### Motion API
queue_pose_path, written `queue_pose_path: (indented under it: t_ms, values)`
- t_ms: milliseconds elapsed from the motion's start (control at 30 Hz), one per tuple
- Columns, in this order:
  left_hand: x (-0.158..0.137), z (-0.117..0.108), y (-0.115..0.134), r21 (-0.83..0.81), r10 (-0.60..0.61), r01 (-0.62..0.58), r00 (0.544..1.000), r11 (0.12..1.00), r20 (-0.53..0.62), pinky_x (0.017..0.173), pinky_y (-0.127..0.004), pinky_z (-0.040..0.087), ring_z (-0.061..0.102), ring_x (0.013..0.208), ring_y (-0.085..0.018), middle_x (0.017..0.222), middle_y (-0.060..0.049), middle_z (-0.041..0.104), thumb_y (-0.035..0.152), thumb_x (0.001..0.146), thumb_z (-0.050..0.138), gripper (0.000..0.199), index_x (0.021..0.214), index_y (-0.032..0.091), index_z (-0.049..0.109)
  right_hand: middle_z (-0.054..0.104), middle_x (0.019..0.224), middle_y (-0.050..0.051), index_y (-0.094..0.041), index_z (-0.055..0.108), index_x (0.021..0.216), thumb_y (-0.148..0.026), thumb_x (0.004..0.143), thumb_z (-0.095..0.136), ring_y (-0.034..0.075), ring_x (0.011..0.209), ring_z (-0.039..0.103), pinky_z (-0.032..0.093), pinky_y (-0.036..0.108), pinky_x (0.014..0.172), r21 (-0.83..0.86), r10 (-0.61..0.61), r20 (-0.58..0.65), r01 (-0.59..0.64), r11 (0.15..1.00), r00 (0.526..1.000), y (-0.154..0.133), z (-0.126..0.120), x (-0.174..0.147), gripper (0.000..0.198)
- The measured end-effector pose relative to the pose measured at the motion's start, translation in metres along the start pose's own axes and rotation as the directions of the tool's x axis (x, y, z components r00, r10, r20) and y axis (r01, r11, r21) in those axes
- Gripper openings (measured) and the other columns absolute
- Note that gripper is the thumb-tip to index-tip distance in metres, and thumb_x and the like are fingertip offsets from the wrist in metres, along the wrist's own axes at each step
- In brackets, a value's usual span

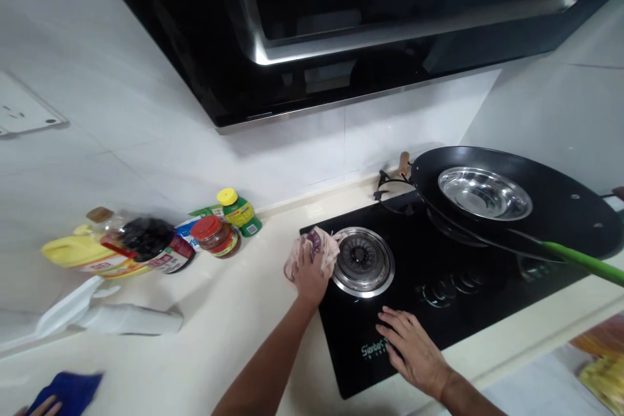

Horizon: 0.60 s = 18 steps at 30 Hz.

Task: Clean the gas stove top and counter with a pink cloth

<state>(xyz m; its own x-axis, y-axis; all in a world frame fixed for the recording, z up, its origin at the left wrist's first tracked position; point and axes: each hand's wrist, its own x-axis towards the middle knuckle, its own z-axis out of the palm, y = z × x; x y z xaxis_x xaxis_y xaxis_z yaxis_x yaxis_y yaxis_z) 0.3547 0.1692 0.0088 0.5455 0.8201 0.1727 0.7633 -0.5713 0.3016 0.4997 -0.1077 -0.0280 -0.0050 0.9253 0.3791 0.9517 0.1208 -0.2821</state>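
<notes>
A crumpled pinkish cloth (322,248) lies under my left hand (309,273), whose fingers press and grip it at the left edge of the black glass gas stove (341,351). Just right of the cloth is the round metal burner (363,261), its pan support off. My right hand (412,352) rests with fingers spread on the front of the stove near the printed brand name, holding nothing.
A large black wok (550,208) holding a steel plate (485,194) and a green-handled utensil (585,263) covers the right burner. Jars and bottles, including a red-lidded jar (217,236) and white spray bottle (127,318), line the left. Another person's hand (46,407) touches a blue cloth (68,393). The range hood (341,91) hangs above.
</notes>
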Motion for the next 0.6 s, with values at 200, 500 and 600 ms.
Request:
queue_pose_path:
  t_ms: [200, 500, 600]
  values:
    - [-0.142, 0.005, 0.013, -0.013, 0.132, -0.133, 0.991, 0.991, -0.036, 0.112, -0.056, 0.044, 0.047, 0.147, -0.037, 0.165, -0.006, 0.048, 0.036, 0.084, 0.065, 0.047, 0.130, 0.037, 0.069, 0.068, 0.137, 0.010, -0.022, 0.068, 0.128, -0.009, 0.092, 0.052, 0.027, 0.137, 0.057, 0.045, 0.048, 0.114, -0.035, -0.010, 0.009, 0.011, 0.999, 1.000, -0.002, 0.001, 0.001, 0.041]
    - [-0.244, 0.017, 0.011, 0.021, 0.418, -0.423, 0.886, 0.906, -0.202, 0.116, -0.051, 0.030, 0.051, 0.142, -0.035, 0.160, -0.010, 0.054, 0.065, 0.079, 0.066, 0.056, 0.127, 0.037, 0.071, 0.066, 0.137, 0.013, -0.018, 0.068, 0.128, -0.007, 0.092, 0.048, 0.029, 0.140, 0.053, 0.042, 0.053, 0.115, -0.006, 0.027, 0.041, -0.027, 1.000, 0.999, -0.003, 0.001, -0.002, 0.043]
    - [-0.244, 0.008, 0.007, 0.031, 0.458, -0.461, 0.868, 0.887, -0.191, 0.118, -0.049, 0.025, 0.048, 0.143, -0.034, 0.160, -0.011, 0.054, 0.068, 0.080, 0.066, 0.058, 0.128, 0.036, 0.071, 0.065, 0.139, 0.014, -0.018, 0.067, 0.130, -0.007, 0.092, 0.048, 0.029, 0.141, 0.052, 0.041, 0.053, 0.116, -0.002, 0.021, 0.053, -0.021, 1.000, 0.998, 0.000, 0.003, -0.004, 0.044]
